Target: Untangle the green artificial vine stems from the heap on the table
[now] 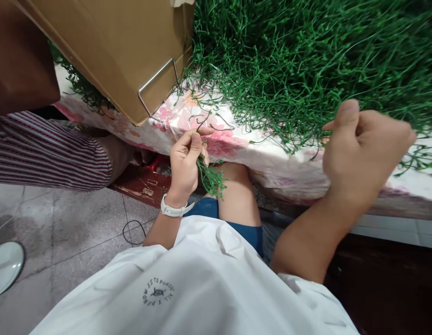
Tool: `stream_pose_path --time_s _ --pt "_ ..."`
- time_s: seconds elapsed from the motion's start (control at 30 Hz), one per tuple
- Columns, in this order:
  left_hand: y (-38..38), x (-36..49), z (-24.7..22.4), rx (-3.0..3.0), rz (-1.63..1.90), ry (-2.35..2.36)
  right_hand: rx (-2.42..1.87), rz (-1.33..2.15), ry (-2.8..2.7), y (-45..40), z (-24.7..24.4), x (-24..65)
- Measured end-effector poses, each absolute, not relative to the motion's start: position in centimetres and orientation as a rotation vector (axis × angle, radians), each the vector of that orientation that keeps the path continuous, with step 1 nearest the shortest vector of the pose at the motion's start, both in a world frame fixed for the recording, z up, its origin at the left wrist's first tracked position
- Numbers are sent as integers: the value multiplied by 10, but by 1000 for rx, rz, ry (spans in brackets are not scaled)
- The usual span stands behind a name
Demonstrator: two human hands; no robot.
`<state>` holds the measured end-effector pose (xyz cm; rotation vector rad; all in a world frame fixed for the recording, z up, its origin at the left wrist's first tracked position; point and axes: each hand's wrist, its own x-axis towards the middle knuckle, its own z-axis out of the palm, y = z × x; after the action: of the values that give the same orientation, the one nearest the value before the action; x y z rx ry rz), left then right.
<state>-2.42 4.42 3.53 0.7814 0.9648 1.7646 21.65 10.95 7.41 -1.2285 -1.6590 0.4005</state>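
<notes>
My left hand (188, 160), with a white watch on its wrist, pinches a small bunch of green stems (212, 179) near the table's front edge. The sprigged ends hang below the palm, and thin stem tips stick out above the fingers. My right hand (362, 144) is raised over the front of a large green heap (307, 60) of thin stems, its fingers curled and slightly blurred. Whether anything is inside that hand is hidden. Loose stems lie on the floral tablecloth (223, 139) between the hands.
A cardboard box (121, 51) with a bent metal wire frame (156, 88) by its corner stands at the back left. Another person's striped trouser leg (55, 153) is at the left. More green stems (85, 90) lie behind the box.
</notes>
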Motion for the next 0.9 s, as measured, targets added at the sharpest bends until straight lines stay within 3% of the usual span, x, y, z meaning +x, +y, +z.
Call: stream_pose_path --time_s 0.07,0.17,0.27,0.53,0.8,0.9 --pt "44 -20 35 824 1763 971 -1266 383 -1661 88 65 195" --pt "42 -13 36 907 1767 998 -945 859 -1927 57 46 154" --pt "39 -10 38 963 1749 1058 -768 1000 -2019 46 32 127" --pt "27 -3 36 814 1706 939 -347 1461 -1803 40 28 135" --pt "26 20 45 751 1729 868 -291 1436 -1764 30 26 143" --pt "48 0 44 543 1809 906 -54 1435 -1717 14 32 148"
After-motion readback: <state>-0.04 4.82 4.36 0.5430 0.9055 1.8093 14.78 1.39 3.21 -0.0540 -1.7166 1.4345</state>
